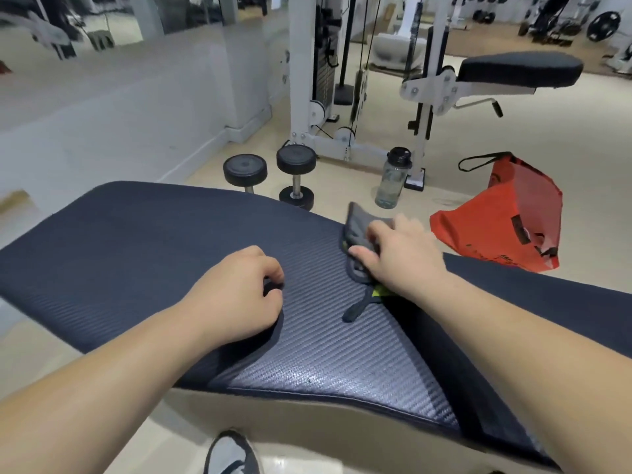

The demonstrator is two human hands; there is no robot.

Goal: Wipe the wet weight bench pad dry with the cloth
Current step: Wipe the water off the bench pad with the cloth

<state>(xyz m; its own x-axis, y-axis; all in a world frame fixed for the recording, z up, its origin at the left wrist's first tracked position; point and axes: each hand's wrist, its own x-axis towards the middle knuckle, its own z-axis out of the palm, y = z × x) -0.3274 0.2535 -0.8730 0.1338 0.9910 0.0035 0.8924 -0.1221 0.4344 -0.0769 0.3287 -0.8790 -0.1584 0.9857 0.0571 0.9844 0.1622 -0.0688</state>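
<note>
Our right hand (400,258) presses down on the grey cloth (359,234), fingers closed over it, at the far edge of the dark bench pad (136,241). The cloth's loop and a yellow-green tag poke out beneath our wrist. Our left hand (236,289) rests on the surface just to the left of the cloth, fingers curled in loosely and gripping nothing. Beyond our hands on the floor stand two dumbbells (270,172) and a clear water bottle (391,179); a red bag (506,217) sits past our right hand.
</note>
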